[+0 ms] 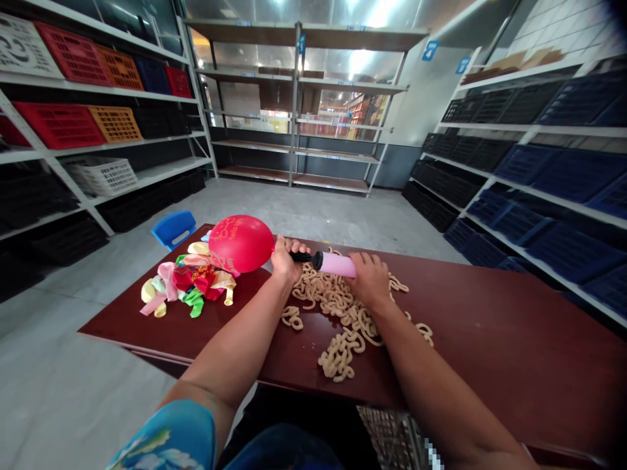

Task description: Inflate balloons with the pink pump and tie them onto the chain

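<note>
From where I stand, going by the head view, which is the only one, the person's left hand (288,260) has its fingers curled closed where the neck of a red balloon (242,243) meets the black end of a hand pump (337,264). Part of that join is hidden under the fingers, so I can't tell exactly how neck and nozzle sit; my guess is that the grip is there to stop the neck slipping off and air leaking. The balloon is round and full-looking, held out to the left above the worktop (480,313), probably so that it has room to swell.

The right hand (369,277) has its fingers wrapped snugly round the far end of the pump's pink barrel. With the hands at opposite ends, the pump lies nearly level between them, which seems suited to working it lengthwise.

Below and just beside the red balloon lies a heap of limp balloons (194,301), likely put there to be within easy reach of the left hand. Tan loops (337,356) are strewn under the pump and nearer the person, some partly behind the right forearm.
</note>
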Action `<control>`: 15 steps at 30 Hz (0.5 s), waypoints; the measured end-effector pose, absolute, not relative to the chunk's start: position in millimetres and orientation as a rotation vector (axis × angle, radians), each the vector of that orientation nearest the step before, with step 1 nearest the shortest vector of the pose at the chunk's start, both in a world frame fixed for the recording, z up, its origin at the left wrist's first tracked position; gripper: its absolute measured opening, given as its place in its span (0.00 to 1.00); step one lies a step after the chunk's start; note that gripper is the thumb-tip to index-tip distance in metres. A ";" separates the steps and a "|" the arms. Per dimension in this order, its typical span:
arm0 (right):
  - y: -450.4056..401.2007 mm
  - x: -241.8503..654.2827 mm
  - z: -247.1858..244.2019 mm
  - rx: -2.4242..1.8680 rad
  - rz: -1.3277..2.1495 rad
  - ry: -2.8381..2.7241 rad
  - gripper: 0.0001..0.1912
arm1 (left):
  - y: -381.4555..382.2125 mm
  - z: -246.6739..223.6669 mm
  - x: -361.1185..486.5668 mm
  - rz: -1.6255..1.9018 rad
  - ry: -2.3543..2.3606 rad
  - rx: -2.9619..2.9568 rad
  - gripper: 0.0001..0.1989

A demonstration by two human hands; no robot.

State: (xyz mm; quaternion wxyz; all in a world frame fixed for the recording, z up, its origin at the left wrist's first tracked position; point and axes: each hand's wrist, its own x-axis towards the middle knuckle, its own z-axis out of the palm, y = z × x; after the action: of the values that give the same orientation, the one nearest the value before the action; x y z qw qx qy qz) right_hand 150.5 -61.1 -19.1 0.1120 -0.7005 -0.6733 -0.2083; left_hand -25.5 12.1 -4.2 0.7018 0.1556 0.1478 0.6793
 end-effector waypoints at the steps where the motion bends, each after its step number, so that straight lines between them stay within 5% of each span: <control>1: -61.0 150.5 -19.5 -2.040 -0.580 -1.994 0.22 | 11.9 -4.2 -25.4 1.505 0.330 0.357 0.22; 15: -58.4 196.2 -26.2 -2.183 -0.542 -1.775 0.20 | 40.3 3.1 -78.7 1.661 0.424 0.307 0.17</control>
State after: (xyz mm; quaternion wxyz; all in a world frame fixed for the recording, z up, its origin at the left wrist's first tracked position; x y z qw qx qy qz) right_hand 196.2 -58.4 -26.2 0.1379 -0.7545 -0.6136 -0.1874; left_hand -78.7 40.3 3.1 0.6442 0.1347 0.1864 0.7294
